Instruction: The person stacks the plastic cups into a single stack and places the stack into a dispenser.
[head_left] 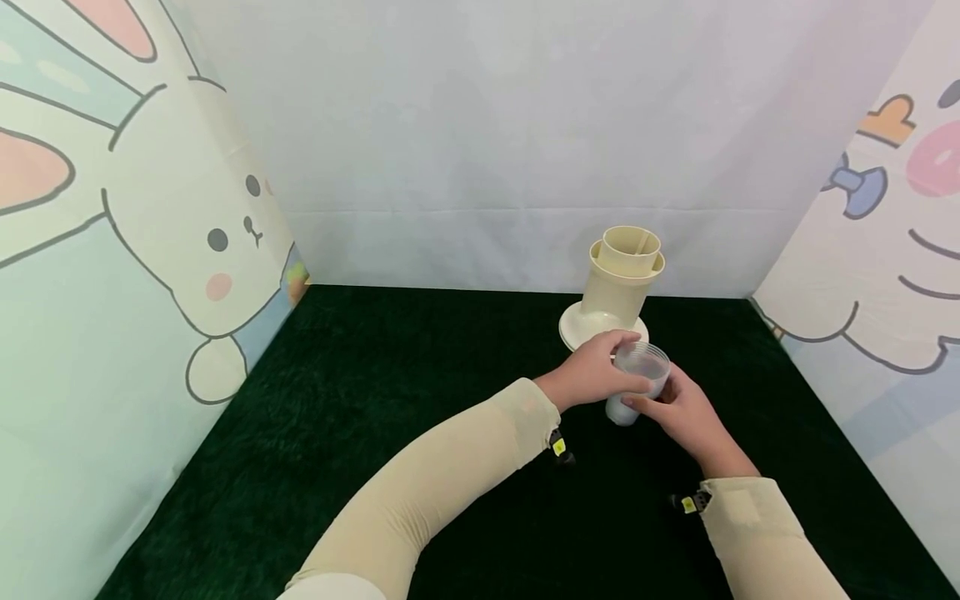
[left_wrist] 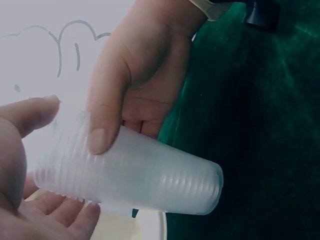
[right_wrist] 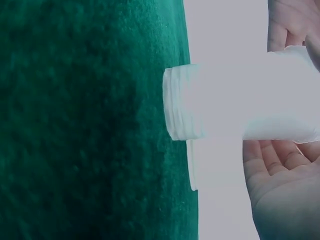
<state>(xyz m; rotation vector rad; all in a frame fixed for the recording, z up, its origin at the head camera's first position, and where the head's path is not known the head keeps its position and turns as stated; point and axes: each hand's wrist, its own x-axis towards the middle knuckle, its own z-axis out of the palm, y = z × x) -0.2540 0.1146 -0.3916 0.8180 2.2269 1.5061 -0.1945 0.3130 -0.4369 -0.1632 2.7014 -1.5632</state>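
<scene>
A stack of clear plastic cups [head_left: 643, 360] is held tilted between both hands, rim end up in the head view. My left hand [head_left: 600, 371] curves round the rim end, thumb in front and fingers behind. Lower on the stack, my right hand [head_left: 686, 417] grips the side. The left wrist view shows the right thumb [left_wrist: 102, 135] pressed on the cups' wall and the left fingers [left_wrist: 75, 215] beneath the ridged rims. Glare washes out much of the stack [right_wrist: 180, 102] in the right wrist view. Just behind the hands stands a cream cylindrical holder [head_left: 618, 292] on a round base.
Dark green plush cloth [head_left: 360, 417] covers the table. A pale curtain [head_left: 480, 150] rises behind it, with cartoon-printed panels on the left [head_left: 172, 225] and right [head_left: 900, 250]. Small black devices [head_left: 558, 446] sit at both cuffs.
</scene>
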